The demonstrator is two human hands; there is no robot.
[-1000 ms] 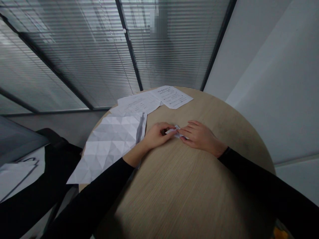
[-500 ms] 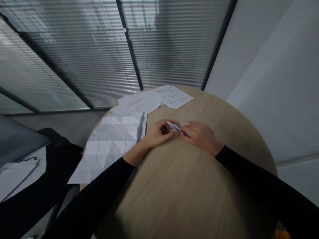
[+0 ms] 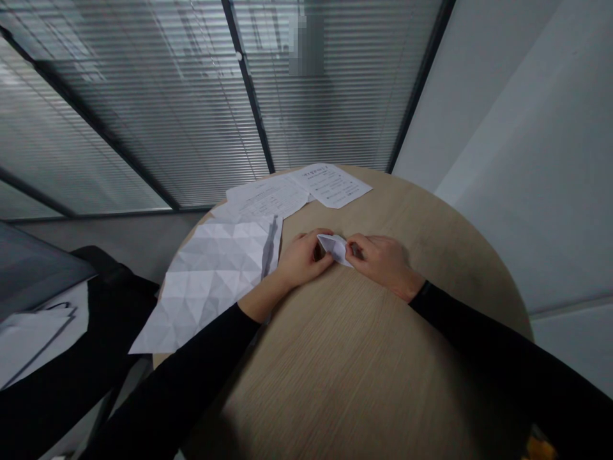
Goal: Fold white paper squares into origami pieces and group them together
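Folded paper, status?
Both hands on small folded paper. Creased sheet beside left forearm, printed sheets beyond; nothing between hands and paper.

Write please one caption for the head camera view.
Two bare hands hold a small folded white paper above a round wooden table, beside creased and printed sheets.

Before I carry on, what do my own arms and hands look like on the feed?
The left sleeve and right sleeve are long, plain and black, ending near the wrists. Your left hand and right hand wear no gloves.
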